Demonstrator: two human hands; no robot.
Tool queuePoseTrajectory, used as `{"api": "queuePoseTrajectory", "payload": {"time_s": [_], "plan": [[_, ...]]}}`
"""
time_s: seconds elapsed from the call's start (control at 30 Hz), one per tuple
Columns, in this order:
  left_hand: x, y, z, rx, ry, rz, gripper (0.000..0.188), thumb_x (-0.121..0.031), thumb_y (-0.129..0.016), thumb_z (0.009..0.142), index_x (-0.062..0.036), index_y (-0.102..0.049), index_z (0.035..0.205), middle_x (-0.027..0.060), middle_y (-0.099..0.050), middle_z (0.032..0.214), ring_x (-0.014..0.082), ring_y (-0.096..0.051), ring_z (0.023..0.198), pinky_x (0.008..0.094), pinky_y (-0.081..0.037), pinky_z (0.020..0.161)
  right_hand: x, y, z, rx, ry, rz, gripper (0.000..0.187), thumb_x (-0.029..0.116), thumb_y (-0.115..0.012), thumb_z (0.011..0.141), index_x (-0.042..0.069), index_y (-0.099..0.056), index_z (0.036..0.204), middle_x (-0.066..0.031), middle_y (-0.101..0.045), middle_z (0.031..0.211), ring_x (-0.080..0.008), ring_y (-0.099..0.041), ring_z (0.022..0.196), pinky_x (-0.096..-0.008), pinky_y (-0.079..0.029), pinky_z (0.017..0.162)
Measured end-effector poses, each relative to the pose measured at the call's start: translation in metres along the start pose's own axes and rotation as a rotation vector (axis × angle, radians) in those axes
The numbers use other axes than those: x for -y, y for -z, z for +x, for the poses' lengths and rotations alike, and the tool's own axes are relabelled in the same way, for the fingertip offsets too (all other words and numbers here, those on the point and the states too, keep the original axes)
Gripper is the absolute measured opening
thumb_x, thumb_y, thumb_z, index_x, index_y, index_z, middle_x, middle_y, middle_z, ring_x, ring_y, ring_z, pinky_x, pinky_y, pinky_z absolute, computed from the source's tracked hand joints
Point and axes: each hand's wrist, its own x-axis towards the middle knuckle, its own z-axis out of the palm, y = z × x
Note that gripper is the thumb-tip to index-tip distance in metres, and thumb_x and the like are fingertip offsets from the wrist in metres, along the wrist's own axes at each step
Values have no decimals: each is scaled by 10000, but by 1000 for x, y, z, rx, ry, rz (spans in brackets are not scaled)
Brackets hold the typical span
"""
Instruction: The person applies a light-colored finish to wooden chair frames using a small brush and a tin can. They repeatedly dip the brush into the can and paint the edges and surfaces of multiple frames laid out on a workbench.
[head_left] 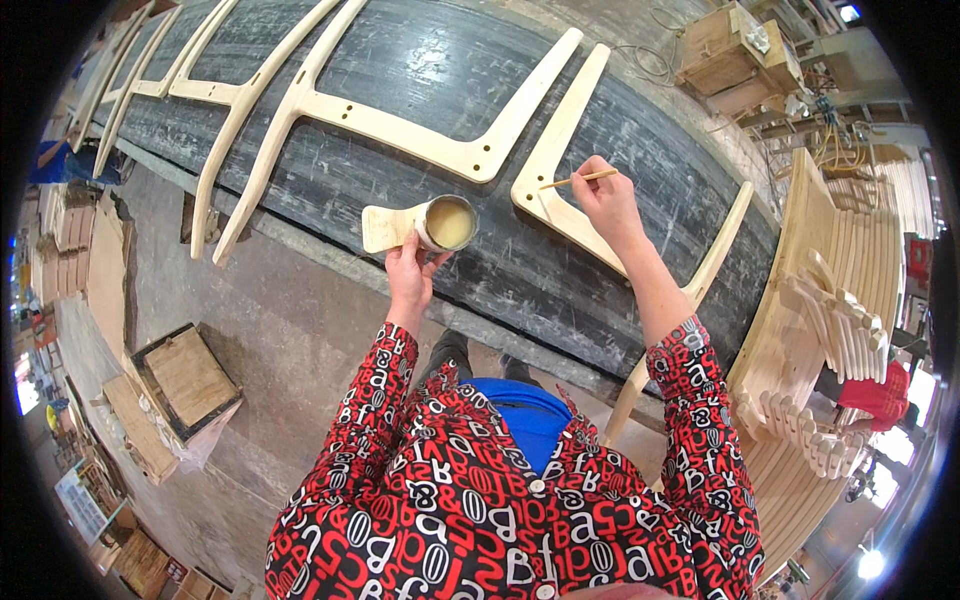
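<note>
My left hand (408, 272) grips a cup (450, 223) of pale yellowish paste or liquid, with a flat wooden paddle-shaped piece (385, 229) against its left side. Between the fingers of my right hand (610, 205) is a thin wooden stick (592, 177). The stick's tip is at the corner of a pale wooden chair-side frame (566, 120), close to dark holes; whether it touches cannot be made out. To its left lies a similar wooden frame (395, 128) with paired dark holes. Both rest on a long dark worktable (440, 50).
More frames (210, 90) line the table toward the far left. Curved wooden parts (840, 240) are stacked at the right. A wooden crate (187, 382) stands on the floor at left, and a wooden box (722, 45) sits beyond the table. Another person's red garment (876, 395) shows at far right.
</note>
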Motion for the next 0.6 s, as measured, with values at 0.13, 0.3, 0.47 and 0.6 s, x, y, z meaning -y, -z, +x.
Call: {"api": "queuePoseTrajectory", "payload": {"time_s": [0.13,0.3,0.47,0.6], "plan": [[1,0,-3,-6,12,12,276,-172,-468,938,-88,-449,1200,68,-530,1151,202,-560,1013,440,-559,745,2,-15,-5,37,9,35,135,130,-578,823,13,-517,791,-142,-565,729,-278,-556,639,-348,-440,592],[-2,2,-6,0,6,23,272,-173,-463,941,-94,-448,1201,66,-531,1151,200,-563,1007,426,-563,728,-1,-35,-8,-27,217,-47,179,147,-600,839,10,-511,766,-127,-495,631,-254,-491,557,-335,-413,554],[0,2,-11,-19,10,60,272,-171,-454,944,-83,-446,1201,71,-543,1135,201,-577,984,423,-562,728,-2,-23,1,85,145,-224,141,166,-584,841,36,-533,824,-126,-577,726,-322,-578,671,-386,-469,619],[6,1,-9,39,-1,48,284,-166,-460,939,-48,-448,1197,78,-539,1148,191,-574,993,463,-551,769,1,-9,-4,205,300,-167,76,100,-575,821,35,-542,801,-125,-583,786,-308,-581,727,-371,-473,648]]}}
